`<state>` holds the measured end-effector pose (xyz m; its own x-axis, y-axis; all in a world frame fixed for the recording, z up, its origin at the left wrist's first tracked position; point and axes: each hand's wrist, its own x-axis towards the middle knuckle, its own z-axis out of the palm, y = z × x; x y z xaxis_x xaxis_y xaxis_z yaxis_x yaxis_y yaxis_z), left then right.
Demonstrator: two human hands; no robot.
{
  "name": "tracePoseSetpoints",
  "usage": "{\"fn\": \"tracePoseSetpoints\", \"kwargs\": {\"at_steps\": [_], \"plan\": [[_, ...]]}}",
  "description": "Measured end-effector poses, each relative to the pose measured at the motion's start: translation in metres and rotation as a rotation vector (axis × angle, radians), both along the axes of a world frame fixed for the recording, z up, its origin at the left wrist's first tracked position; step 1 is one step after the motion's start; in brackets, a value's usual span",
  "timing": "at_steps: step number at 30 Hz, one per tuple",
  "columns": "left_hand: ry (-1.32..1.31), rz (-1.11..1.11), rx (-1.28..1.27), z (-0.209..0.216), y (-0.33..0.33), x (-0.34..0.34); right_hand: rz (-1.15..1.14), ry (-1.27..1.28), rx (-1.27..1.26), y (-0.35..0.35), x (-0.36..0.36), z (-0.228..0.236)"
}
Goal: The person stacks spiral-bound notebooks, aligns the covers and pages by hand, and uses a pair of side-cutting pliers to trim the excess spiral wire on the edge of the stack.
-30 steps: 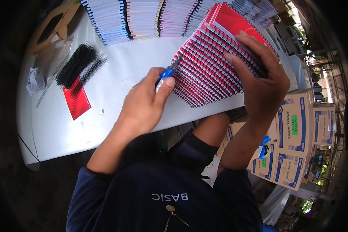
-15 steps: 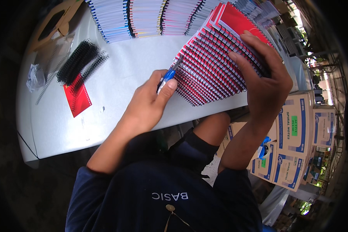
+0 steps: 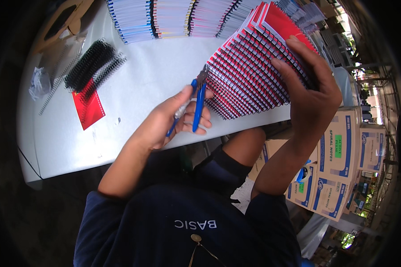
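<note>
White tabletop (image 3: 133, 84) fills most of our view, curving toward the rim. At its far left lie a crumpled clear plastic scrap (image 3: 39, 82), one bundle of black binding coils (image 3: 90, 64) and, just near of it, one loose red cover sheet (image 3: 89, 107). Along the far edge we count four rows of stacked spiral notebooks (image 3: 173, 18), their spines toward us. Our left hand (image 3: 167, 124) hovers over the near edge of the table, its fingers curled shut around the blue handles of one pair of pliers (image 3: 198, 103); the handles run across the fingers and the metal tip points far, just short of the coils of the fanned red notebooks (image 3: 249, 71). That single fan leans to the right of the pliers, spines in staggered steps, too many for us to count. Our right hand (image 3: 312, 95) lies on its right edge, fingers spread and pressed against the covers. Beyond the table, lower right, stand several printed cardboard cartons (image 3: 338, 151).
</note>
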<state>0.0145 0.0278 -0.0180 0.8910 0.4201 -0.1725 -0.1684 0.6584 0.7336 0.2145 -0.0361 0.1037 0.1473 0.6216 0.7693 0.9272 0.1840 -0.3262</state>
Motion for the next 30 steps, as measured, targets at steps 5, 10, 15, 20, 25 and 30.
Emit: {"fn": "tracePoseSetpoints", "kwargs": {"at_steps": [5, 10, 15, 20, 25, 30], "plan": [[0.406, 0.16, 0.526, 0.004, -0.002, -0.001, 0.015, 0.077, -0.023, 0.002, -0.004, -0.003], [0.199, 0.135, 0.294, -0.012, -0.003, 0.002, 0.006, 0.099, -0.096, -0.001, -0.007, -0.001], [-0.025, -0.018, -0.007, -0.024, 0.004, -0.001, 0.008, 0.116, -0.088, -0.001, -0.009, 0.001], [0.297, 0.201, 0.496, -0.023, -0.009, 0.007, -0.011, 0.163, -0.087, -0.003, -0.013, 0.002], [-0.117, -0.053, -0.223, -0.024, -0.003, 0.001, -0.006, 0.13, -0.071, -0.002, -0.011, 0.0], [0.39, 0.178, 0.528, -0.019, -0.003, 0.002, -0.009, 0.142, -0.078, -0.002, -0.012, -0.001]]}}
